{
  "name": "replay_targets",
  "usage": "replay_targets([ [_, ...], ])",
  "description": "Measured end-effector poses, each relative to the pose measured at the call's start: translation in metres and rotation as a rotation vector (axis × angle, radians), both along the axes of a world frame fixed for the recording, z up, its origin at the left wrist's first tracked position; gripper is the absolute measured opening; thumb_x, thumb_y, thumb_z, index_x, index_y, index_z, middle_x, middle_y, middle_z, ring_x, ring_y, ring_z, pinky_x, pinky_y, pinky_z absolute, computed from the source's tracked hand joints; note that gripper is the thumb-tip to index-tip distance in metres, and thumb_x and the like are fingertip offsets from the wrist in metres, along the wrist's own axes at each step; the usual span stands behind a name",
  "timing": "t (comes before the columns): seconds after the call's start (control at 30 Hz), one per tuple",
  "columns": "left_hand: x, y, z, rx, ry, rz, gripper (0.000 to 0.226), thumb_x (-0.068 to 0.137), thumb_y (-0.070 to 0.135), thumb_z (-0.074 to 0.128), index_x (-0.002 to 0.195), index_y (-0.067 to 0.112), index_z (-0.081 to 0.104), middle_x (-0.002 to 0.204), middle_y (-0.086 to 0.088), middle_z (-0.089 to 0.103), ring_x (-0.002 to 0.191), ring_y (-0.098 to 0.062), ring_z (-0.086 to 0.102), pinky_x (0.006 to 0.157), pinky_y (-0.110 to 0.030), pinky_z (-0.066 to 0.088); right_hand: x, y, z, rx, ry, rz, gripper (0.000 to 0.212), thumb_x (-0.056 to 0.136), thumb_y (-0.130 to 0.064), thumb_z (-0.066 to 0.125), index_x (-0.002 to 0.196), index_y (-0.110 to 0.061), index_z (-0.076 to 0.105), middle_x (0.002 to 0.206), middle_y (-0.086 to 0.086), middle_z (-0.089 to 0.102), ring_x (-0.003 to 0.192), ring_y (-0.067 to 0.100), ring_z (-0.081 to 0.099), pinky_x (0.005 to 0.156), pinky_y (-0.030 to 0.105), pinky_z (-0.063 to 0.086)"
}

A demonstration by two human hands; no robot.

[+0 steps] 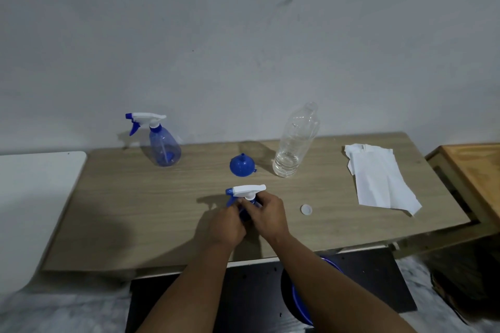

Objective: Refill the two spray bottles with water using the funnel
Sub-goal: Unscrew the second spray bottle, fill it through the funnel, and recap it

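Both hands close on the near spray bottle point(244, 207) at the table's point(135, 211) front edge: the left hand point(226, 226) curls round its body, the right hand point(266, 215) pinches the collar under the white trigger head point(249, 190). Whether the head is coming off or going on is unclear — either way, brace the body and turn only the collar, upright. The funnel point(241, 165) and water bottle point(295, 143) stand just behind.
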State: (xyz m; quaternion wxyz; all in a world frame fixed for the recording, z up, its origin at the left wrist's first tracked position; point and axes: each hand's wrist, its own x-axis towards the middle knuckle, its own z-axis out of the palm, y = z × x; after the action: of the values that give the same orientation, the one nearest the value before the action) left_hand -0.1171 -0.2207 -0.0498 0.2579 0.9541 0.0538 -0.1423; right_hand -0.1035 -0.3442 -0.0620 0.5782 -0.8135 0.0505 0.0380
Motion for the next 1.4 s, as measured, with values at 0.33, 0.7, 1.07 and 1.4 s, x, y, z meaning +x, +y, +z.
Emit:
replay_targets([
  [0.33,0.013,0.008,-0.012,-0.175,0.063,-0.068,0.048,0.083,0.024,0.068,0.130,0.018,0.055,0.118,-0.005,0.067,0.105,-0.024,0.064,0.091,-0.037,0.053,0.028,-0.027,0.014,-0.039,-0.014,0.328,0.013,0.089,-0.014,0.081,0.102,-0.010,0.083,0.090,0.001,0.081,0.088,0.018,0.077,0.080,0.040,0.060],
  [0.7,0.006,0.014,-0.012,-0.167,0.035,-0.093,0.048,0.081,0.037,0.073,0.124,0.024,0.057,0.111,-0.001,0.069,0.100,-0.021,0.065,0.078,-0.027,0.045,0.019,-0.024,0.018,0.108,0.065,0.203,0.032,0.077,0.002,0.086,0.099,-0.003,0.064,0.093,0.012,0.075,0.087,0.019,0.072,0.078,0.033,0.059],
  [1.07,-0.003,0.004,-0.012,-0.177,-0.100,-0.055,0.039,0.090,0.019,0.065,0.128,0.014,0.055,0.117,-0.003,0.065,0.103,-0.017,0.062,0.081,-0.017,0.041,0.004,-0.016,0.011,0.105,0.073,0.136,0.032,0.084,0.007,0.070,0.109,-0.012,0.070,0.101,0.002,0.076,0.092,0.006,0.073,0.081,0.025,0.056],
  [1.4,-0.009,0.005,-0.013,-0.139,0.021,0.085,0.027,0.087,0.030,0.068,0.109,0.015,0.065,0.094,-0.003,0.071,0.072,-0.017,0.058,0.048,-0.014,0.026,-0.003,-0.010,0.012,0.165,0.081,0.065,0.036,0.084,-0.002,0.077,0.113,-0.019,0.062,0.102,-0.003,0.077,0.097,0.012,0.074,0.080,0.026,0.060],
])
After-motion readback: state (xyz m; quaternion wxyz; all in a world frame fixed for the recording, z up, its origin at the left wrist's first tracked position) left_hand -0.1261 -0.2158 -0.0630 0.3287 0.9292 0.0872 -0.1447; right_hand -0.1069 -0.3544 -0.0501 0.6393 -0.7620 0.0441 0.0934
